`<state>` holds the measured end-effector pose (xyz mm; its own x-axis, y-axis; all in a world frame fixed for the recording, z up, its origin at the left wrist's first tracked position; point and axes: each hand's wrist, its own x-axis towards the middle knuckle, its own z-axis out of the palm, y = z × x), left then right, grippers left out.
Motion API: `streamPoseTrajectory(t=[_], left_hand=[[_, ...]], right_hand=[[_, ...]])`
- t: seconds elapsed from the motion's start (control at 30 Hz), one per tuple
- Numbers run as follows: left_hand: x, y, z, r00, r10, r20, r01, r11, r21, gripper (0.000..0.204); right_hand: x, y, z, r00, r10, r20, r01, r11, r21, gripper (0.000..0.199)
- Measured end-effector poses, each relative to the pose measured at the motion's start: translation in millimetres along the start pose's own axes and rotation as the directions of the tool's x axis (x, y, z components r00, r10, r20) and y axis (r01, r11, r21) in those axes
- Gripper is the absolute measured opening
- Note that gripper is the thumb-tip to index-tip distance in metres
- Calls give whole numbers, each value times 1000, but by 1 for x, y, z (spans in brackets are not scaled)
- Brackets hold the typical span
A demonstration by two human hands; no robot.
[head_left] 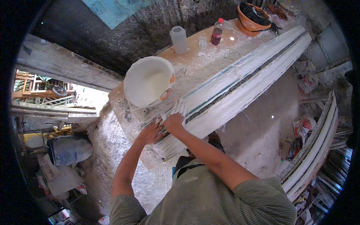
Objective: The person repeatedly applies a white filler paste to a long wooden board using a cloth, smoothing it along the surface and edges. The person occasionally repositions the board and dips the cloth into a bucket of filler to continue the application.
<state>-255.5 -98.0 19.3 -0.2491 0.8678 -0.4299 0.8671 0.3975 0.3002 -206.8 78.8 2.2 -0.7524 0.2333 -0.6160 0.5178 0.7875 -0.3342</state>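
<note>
Head view shows my left hand [150,134] and right hand [174,123] pressed flat, fingers spread and gripping nothing, on the near end of the long plaster moulding [240,84] lying along the table [195,67], where leaning hard could crack it or nudge the white bucket [148,81] just beside it.

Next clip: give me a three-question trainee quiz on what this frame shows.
1. True or false: both hands rest on the near end of the long white moulding.
2. What stands nearest the hands? A) white bucket B) orange basin C) blue drum
3. Which hand reaches farther along the moulding?

Key:
1. True: left hand and right hand both touch it.
2. A.
3. The right hand.
</note>
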Motion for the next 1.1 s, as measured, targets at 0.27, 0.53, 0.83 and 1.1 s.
streamPoseTrajectory(t=[0.27,0.53,0.83,1.1], left_hand=[[176,62,-38,975,118,-188,-137,986,-94,61],[198,65,-24,936,305,-178,-288,951,115,63],[-31,17,38,983,-8,-183,16,999,44,57],[-163,25,123,669,-569,-478,292,793,-535,60]], right_hand=[[63,207,-99,882,-47,-469,-77,967,-242,26],[-1,267,-137,802,-171,-572,-100,906,-411,49],[-85,125,34,983,3,184,7,999,-54,56],[-161,-59,139,690,-536,-486,495,840,-224,39]])
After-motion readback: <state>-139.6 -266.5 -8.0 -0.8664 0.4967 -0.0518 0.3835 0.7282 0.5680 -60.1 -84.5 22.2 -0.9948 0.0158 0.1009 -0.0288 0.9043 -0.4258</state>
